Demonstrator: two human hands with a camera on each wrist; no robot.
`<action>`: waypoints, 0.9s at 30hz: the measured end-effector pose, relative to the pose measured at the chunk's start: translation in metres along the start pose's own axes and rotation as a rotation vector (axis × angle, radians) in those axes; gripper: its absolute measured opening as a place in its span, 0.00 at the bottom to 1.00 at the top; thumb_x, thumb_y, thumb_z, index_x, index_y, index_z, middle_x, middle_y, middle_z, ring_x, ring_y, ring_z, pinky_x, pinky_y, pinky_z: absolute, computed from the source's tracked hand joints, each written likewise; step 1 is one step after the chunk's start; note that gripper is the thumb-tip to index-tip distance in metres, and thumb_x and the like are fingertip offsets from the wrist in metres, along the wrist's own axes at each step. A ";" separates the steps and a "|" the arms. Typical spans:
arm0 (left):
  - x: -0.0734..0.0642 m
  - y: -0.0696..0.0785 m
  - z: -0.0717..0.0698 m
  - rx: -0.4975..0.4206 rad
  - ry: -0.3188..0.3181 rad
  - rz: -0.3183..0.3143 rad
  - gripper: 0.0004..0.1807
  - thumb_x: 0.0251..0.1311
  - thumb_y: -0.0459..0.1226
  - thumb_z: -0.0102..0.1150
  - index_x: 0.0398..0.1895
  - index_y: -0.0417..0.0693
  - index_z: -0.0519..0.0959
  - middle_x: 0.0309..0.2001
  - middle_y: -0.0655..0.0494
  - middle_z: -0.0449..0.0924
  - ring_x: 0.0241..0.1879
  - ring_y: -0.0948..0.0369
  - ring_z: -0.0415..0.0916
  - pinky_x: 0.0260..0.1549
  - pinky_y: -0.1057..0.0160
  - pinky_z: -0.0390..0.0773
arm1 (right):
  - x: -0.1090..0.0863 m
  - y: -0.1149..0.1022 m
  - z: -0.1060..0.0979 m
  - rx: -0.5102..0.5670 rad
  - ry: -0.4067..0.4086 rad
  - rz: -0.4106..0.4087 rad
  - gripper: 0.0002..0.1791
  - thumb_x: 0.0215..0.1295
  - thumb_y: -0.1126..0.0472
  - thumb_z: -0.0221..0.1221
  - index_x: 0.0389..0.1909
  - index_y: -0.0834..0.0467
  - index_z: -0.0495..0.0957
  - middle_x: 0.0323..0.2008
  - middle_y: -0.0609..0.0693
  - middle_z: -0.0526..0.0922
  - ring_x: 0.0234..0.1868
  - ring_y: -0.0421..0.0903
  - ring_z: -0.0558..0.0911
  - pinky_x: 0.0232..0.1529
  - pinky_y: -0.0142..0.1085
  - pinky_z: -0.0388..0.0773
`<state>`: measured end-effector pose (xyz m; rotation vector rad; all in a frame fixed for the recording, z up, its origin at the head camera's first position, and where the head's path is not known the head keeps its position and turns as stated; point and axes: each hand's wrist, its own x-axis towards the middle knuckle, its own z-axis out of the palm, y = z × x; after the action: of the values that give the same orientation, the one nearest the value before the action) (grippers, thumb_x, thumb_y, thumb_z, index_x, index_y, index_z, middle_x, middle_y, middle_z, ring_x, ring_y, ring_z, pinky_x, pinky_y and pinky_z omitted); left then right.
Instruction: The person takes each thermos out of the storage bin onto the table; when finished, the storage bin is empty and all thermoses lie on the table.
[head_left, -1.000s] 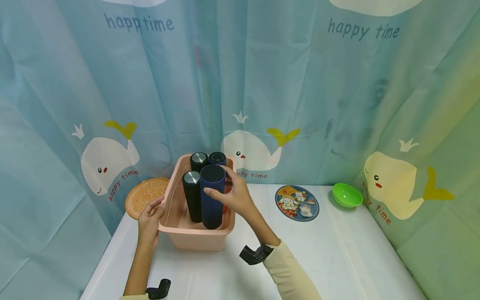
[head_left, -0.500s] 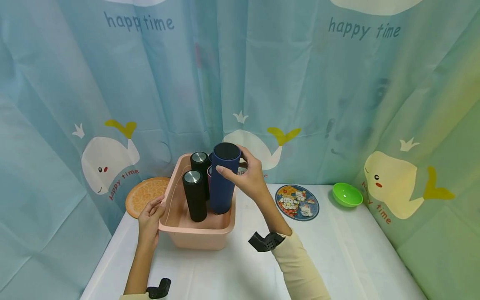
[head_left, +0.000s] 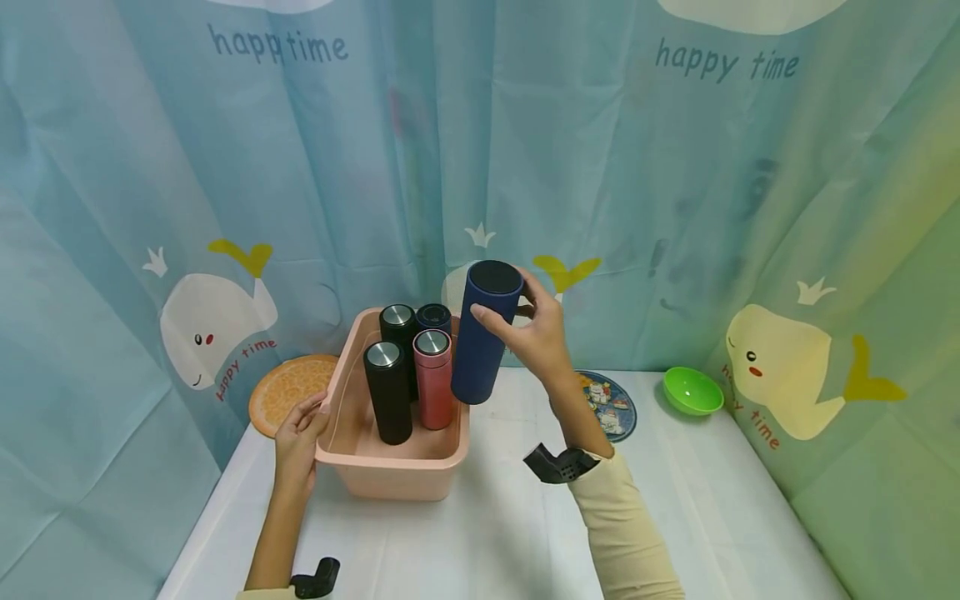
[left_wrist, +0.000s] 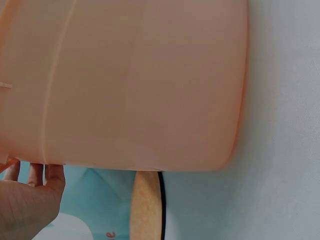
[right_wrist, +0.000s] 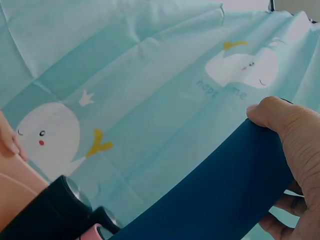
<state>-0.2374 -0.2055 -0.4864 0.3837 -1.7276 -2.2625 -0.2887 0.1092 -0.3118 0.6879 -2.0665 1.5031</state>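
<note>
My right hand (head_left: 542, 337) grips a dark blue thermos bottle (head_left: 480, 346) near its black top, thumb on the near side. The bottle tilts a little and hangs in the air over the right rim of a pink plastic tub (head_left: 390, 461). My left hand (head_left: 297, 442) holds the tub's left rim; in the left wrist view its fingers (left_wrist: 54, 176) show beside the tub wall. Inside the tub stand a pink bottle (head_left: 433, 387) with a silver cap, two black bottles (head_left: 388, 400) with silver caps, and a dark navy bottle (head_left: 435, 317) at the back.
An orange-slice round mat (head_left: 288, 392) lies left of the tub. To the right are a round cartoon mat (head_left: 613, 408), partly behind my right arm, and a green bowl (head_left: 693, 392). A whale-print curtain (head_left: 600, 167) surrounds the white table (head_left: 712, 500).
My right hand has lifted the dark blue thermos bottle up and to the right out of the tub, uncovering the pink bottle. My left hand has stayed on the rim.
</note>
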 end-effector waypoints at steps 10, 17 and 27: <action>0.000 -0.001 -0.001 -0.007 -0.011 0.004 0.23 0.67 0.36 0.58 0.62 0.36 0.70 0.47 0.62 0.76 0.50 0.66 0.74 0.46 0.73 0.79 | -0.011 0.028 -0.014 -0.034 0.045 0.073 0.31 0.56 0.62 0.68 0.62 0.60 0.72 0.53 0.58 0.80 0.54 0.50 0.79 0.46 0.31 0.78; 0.000 -0.001 -0.002 -0.014 0.004 0.016 0.23 0.67 0.35 0.58 0.62 0.34 0.70 0.46 0.62 0.77 0.48 0.67 0.75 0.44 0.73 0.79 | -0.019 0.038 -0.021 -0.066 0.073 0.119 0.31 0.56 0.60 0.69 0.62 0.58 0.73 0.52 0.57 0.82 0.53 0.49 0.79 0.46 0.32 0.78; 0.002 -0.002 -0.001 -0.028 0.004 -0.007 0.24 0.66 0.36 0.59 0.63 0.36 0.70 0.45 0.63 0.78 0.48 0.67 0.76 0.44 0.72 0.80 | -0.039 0.057 -0.020 -0.113 0.046 0.223 0.33 0.56 0.63 0.69 0.63 0.63 0.71 0.55 0.62 0.80 0.56 0.56 0.79 0.51 0.49 0.79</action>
<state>-0.2387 -0.2067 -0.4888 0.3886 -1.6932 -2.2873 -0.2945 0.1481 -0.3719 0.3866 -2.2317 1.4898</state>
